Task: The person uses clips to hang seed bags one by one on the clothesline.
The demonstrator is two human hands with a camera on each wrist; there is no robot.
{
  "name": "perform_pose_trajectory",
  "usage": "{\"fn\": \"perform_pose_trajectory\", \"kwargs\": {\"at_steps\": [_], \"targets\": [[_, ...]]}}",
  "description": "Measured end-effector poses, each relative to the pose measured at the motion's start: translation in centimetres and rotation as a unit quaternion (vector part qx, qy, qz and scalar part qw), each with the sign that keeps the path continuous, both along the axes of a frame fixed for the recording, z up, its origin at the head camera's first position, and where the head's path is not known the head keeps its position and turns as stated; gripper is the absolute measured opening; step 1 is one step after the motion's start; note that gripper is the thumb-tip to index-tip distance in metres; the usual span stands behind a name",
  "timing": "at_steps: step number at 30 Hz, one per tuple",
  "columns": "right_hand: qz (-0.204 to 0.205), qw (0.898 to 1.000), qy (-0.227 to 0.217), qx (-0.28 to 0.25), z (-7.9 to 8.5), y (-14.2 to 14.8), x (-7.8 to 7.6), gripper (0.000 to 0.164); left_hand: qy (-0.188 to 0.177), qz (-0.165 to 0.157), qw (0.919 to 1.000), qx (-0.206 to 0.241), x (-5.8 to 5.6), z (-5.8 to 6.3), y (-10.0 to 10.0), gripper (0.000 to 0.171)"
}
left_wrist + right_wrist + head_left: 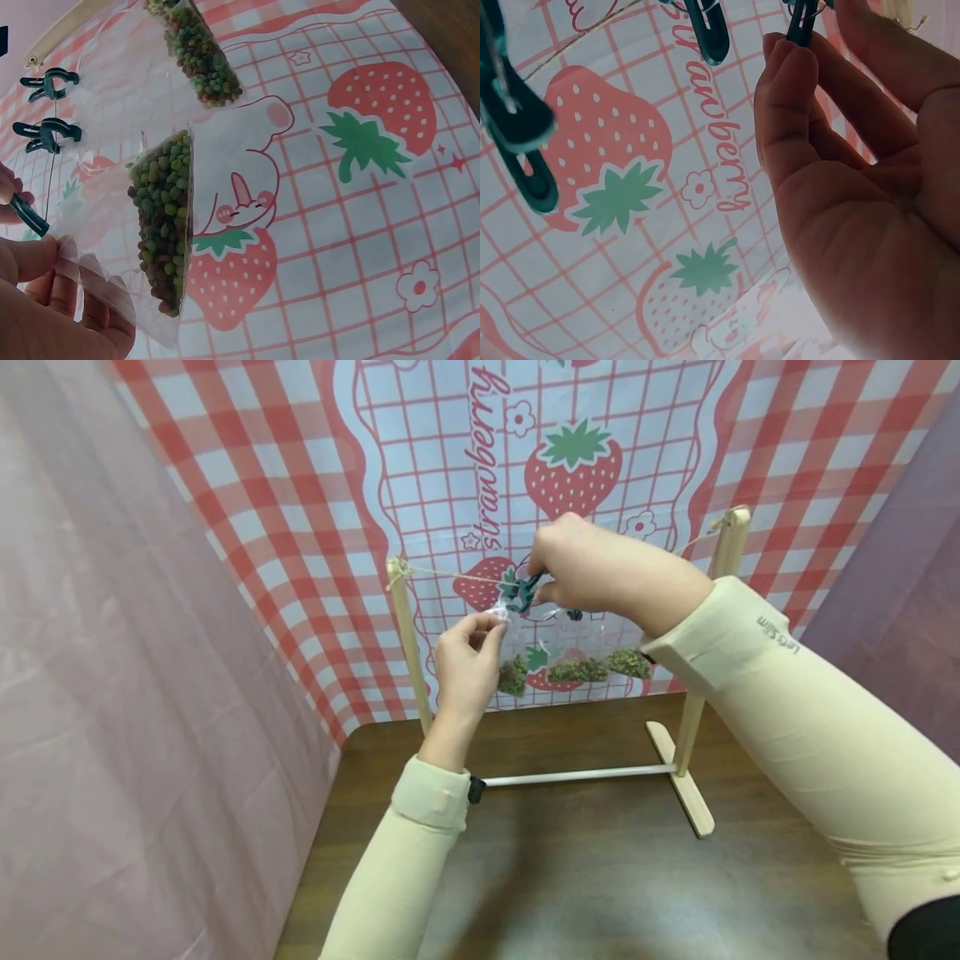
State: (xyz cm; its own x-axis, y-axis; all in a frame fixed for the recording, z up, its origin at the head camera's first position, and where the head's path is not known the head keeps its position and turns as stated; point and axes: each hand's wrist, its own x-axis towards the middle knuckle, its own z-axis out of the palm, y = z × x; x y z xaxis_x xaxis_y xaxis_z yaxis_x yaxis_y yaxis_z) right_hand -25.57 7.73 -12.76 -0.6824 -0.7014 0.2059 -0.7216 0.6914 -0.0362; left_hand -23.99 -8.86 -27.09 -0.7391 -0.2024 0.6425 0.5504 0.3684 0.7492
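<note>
My left hand [467, 672] pinches the upper edge of a clear plastic bag [97, 217] close below a string [450, 574]. Small green and brown pellets [161, 221] fill the bag's bottom. Over at the string, my right hand [600, 564] grips a dark green clothespin [30, 216] between thumb and fingers, right by the bag's top edge. In the right wrist view, the right hand [870, 180] has its fingertips on the clothespin's handles [802, 26]. Further along, more dark green clothespins [46, 135] sit on the string above other pellet bags [201, 60].
The string runs between two wooden posts [408, 643], joined low down by a white rod [577, 775]. A wooden foot [681, 779] stands on the brown table [585, 860]. Behind hangs a red-checked strawberry cloth [285, 452], with a pink curtain [150, 693] at left.
</note>
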Motion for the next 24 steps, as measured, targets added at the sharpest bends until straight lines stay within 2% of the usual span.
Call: {"fn": "perform_pose_trajectory", "kwargs": {"at_steps": [4,13,17,21,24], "targets": [[0.008,1.000,-0.001,0.005,-0.3,-0.1,0.2,0.032,-0.008,-0.005,0.9999,0.007,0.1,-0.5,-0.2,0.004],[0.036,0.999,0.017,0.008,-0.9,-0.2,0.1,0.029,-0.040,-0.004,0.9992,-0.002,0.1,-1.7,-0.5,0.009],[0.032,0.999,0.015,0.007,-1.2,0.0,0.3,0.038,-0.041,-0.004,0.9991,-0.004,0.0,-2.0,-0.5,0.010],[0.030,0.999,0.007,-0.014,-1.4,0.7,0.6,0.051,-0.037,-0.009,0.9993,0.002,0.0,-2.2,-0.6,0.012],[0.040,0.998,0.020,-0.052,-1.7,1.7,1.2,0.057,-0.034,-0.010,0.9993,0.011,0.2,-2.3,-0.7,0.011]]}}
